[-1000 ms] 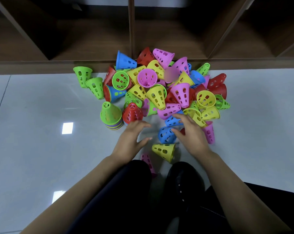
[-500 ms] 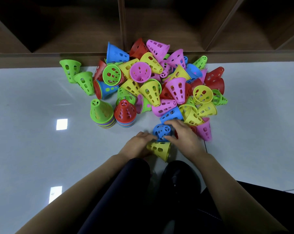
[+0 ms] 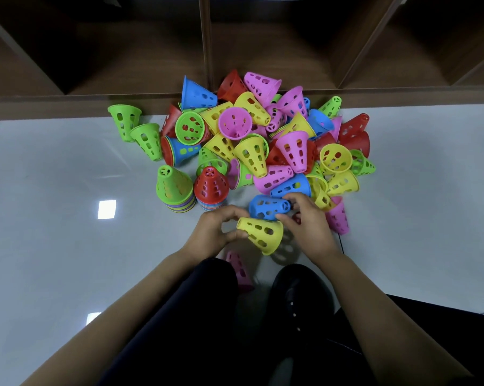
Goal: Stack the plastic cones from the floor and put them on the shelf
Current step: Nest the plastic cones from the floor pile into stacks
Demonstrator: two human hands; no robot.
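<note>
— Plastic cones [image 3: 263,140] lie heaped on the floor [image 3: 54,190] against the shelf [image 3: 140,59], with none on it yet. At the left, why do two green cones [image 3: 147,139] sit apart from the heap?
— We cannot tell; they look merely scattered. Next come the green-topped stack [image 3: 174,188] and the red-topped stack [image 3: 210,188], upright, wide end down, side by side. We judge that keeps them steady and within reach.
— And our hands?
— Our left hand [image 3: 215,232] pinches the yellow cone [image 3: 261,234] by its narrow tip, lifted clear of the floor, wide mouth facing right. Our right hand [image 3: 307,227] curls round the right end of the blue cone [image 3: 268,207], just beyond the yellow one.
— So one nests in the other?
— That is our guess: both are on their sides, close together.
— Any brand or lettering?
— None we can read; we see only holes moulded in the plastic.
</note>
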